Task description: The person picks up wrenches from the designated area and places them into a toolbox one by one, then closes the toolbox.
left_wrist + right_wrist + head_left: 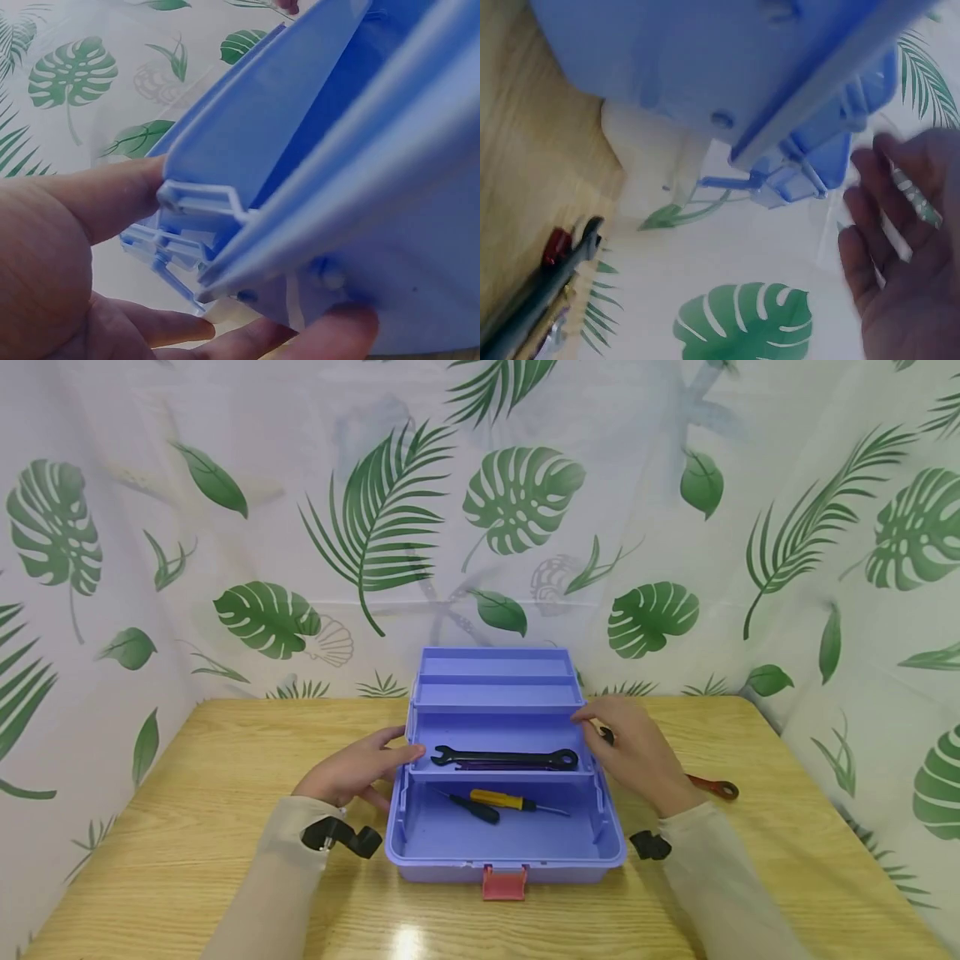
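A lavender-blue toolbox point(510, 843) stands open, its stepped trays raised toward the back. My left hand point(360, 768) holds the left side, thumb over the edge of the lower tray point(487, 727) and fingers spread along the outer wall and hinge arms point(202, 195). Close to that tray's right edge is my right hand point(630, 752), fingers loosely bent with nothing in them; the right wrist view shows them apart from the box. In the lower tray lies a black combination wrench point(502, 758) with a dark purple tool point(510, 767) against it.
A yellow-handled screwdriver point(498, 799) and a dark-handled screwdriver point(476, 810) lie in the box bottom. A red wrench point(716, 787) rests on the wooden table point(225, 827) at right, among other tools point(547, 292). A pink latch point(504, 883) hangs in front; a leaf-print curtain surrounds the back.
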`<action>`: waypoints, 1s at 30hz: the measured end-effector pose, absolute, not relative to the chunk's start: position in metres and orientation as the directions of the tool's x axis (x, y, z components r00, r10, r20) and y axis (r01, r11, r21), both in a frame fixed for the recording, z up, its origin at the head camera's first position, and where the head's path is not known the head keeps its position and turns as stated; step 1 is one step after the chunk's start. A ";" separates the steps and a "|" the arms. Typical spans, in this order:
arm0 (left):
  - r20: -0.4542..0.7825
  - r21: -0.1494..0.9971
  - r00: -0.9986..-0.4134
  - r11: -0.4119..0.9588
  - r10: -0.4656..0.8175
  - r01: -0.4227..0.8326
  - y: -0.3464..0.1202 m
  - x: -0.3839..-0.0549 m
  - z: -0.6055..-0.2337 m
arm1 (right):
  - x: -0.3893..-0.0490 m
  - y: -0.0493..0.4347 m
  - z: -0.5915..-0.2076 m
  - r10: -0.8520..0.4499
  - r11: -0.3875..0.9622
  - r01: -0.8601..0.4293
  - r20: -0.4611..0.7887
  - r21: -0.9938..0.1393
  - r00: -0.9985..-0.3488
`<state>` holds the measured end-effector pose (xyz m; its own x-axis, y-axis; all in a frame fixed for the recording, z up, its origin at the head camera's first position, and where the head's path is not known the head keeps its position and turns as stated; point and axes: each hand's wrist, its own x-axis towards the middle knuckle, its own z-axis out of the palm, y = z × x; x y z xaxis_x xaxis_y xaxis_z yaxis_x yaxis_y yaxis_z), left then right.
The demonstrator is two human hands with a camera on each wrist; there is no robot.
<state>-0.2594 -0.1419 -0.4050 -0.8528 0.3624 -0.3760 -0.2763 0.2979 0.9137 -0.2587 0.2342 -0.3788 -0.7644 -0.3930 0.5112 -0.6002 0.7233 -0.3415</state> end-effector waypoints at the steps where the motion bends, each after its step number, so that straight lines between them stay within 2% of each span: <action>1: -0.377 0.911 -0.854 0.309 0.358 -0.273 -0.141 -0.259 -0.404 | -0.258 0.236 -0.377 -0.329 0.753 -0.545 0.506 -0.369 -0.798; 5: -0.362 0.903 -0.874 0.354 0.325 -0.242 -0.139 -0.260 -0.400 | -0.254 0.242 -0.373 -0.124 0.842 -0.275 0.330 -0.465 -0.936; 7: -0.341 0.905 -0.890 0.363 0.303 -0.223 -0.139 -0.261 -0.398 | -0.254 0.245 -0.376 -0.093 0.869 -0.182 0.210 -0.461 -0.973; 9: -0.324 0.906 -0.903 0.367 0.283 -0.210 -0.139 -0.261 -0.396 | -0.255 0.248 -0.381 -0.103 0.888 -0.146 0.120 -0.436 -0.987; 14: -0.341 0.895 -0.901 0.386 0.267 -0.224 -0.139 -0.260 -0.397 | -0.258 0.249 -0.391 -0.140 0.902 -0.143 0.036 -0.408 -0.989; 26: -0.340 0.913 -0.871 0.344 0.354 -0.217 -0.141 -0.259 -0.405 | -0.258 0.241 -0.390 -0.205 0.899 -0.185 -0.008 -0.398 -0.979; 30: -0.353 0.912 -0.864 0.340 0.360 -0.230 -0.141 -0.259 -0.403 | -0.260 0.240 -0.395 -0.232 0.895 -0.221 0.019 -0.388 -0.973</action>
